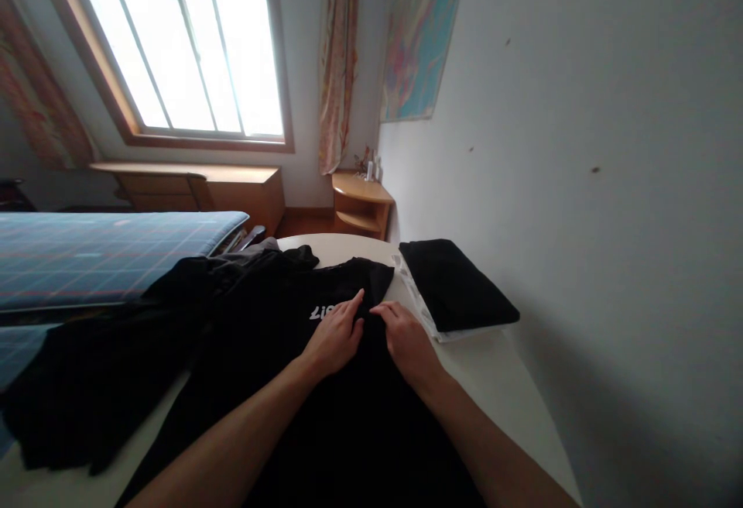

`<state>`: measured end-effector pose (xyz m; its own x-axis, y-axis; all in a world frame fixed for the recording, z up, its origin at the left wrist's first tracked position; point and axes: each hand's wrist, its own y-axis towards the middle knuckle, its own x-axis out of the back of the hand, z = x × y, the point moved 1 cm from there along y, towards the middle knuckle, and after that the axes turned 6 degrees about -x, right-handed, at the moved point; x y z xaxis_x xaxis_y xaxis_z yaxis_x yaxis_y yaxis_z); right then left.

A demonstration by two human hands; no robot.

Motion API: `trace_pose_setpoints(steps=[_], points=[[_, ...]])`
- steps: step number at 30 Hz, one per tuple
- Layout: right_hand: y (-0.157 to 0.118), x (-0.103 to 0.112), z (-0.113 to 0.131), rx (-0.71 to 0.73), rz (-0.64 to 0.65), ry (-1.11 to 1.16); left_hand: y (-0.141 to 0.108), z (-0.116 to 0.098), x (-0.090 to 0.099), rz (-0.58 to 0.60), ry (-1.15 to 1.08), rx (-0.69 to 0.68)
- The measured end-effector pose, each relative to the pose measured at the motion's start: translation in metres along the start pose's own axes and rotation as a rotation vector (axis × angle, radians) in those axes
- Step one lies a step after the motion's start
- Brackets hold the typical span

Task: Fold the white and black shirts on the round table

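Observation:
A black T-shirt (272, 345) with small white lettering lies spread over the pale round-edged table (493, 392). My left hand (337, 335) rests on it beside the lettering, fingers stretched out and partly covering the print. Just to the right, my right hand (405, 338) has its fingers bent together in a pinch at the shirt's fabric, close to the sleeve on the far right. The fold of cloth between those fingertips is too dark to make out clearly. Nearer to me, my forearms hide part of the shirt.
A folded black garment (461, 287) lies on white packaging (433, 328) at the table's right, near the wall (627, 260). More dark clothing (116, 368) is heaped on the left. Beyond stand a blue checked mattress (116, 252), a low desk (244, 183) and a corner shelf (363, 190).

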<state>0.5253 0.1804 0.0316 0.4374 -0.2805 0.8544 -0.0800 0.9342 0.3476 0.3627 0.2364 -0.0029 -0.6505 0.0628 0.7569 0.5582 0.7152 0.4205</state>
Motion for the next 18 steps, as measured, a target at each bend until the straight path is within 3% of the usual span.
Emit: trace_pose_setpoints(steps=[5, 8, 12, 18], points=[[-0.003, 0.000, -0.010, -0.066, -0.006, 0.156, 0.001, -0.001, 0.001, 0.008, 0.033, -0.015], [-0.007, 0.007, -0.012, -0.211, -0.001, 0.075, 0.001, -0.001, 0.000, 0.007, 0.039, 0.002], [-0.012, 0.017, -0.013, -0.337, 0.105, -0.064, 0.003, -0.005, 0.002, 0.013, 0.071, 0.039], [-0.018, 0.027, -0.012, -0.372, 0.190, -0.120, 0.043, -0.025, 0.010, 0.043, 0.299, 0.157]])
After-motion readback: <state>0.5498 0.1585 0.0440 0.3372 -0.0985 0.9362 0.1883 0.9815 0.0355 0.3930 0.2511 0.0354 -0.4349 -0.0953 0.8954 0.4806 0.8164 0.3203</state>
